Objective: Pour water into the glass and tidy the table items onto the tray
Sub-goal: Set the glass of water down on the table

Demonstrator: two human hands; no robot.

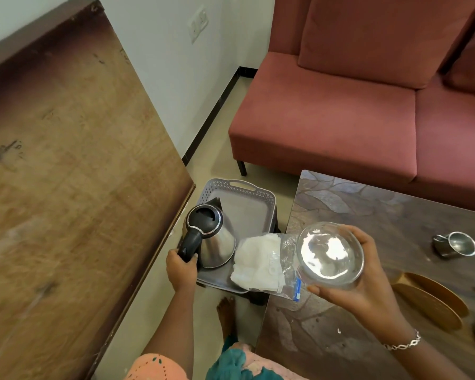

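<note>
My left hand [181,266] is wrapped around the handle of the kettle [213,237], which sits on the tray [247,207], while my right hand [359,281] cups the glass [330,255], fingers curled round its wall. The glass looks empty, so pouring seems not yet begun. The steel cup [455,244] and wooden coasters [431,300] beyond my right fingers await tidying; a tissue packet [261,263] lies between my hands.

Silver chain bracelet [402,343] on right wrist; peach knit top [157,367]; teal cloth [236,364].

One kettle [214,237], one glass [330,255], one tray [239,196] and one steel cup [454,244] show. There are two hands, left [182,267] and right [365,278]. Two wooden plates [431,300] lie on one desk [368,204], with one plastic bag [288,267] of tissues.
</note>
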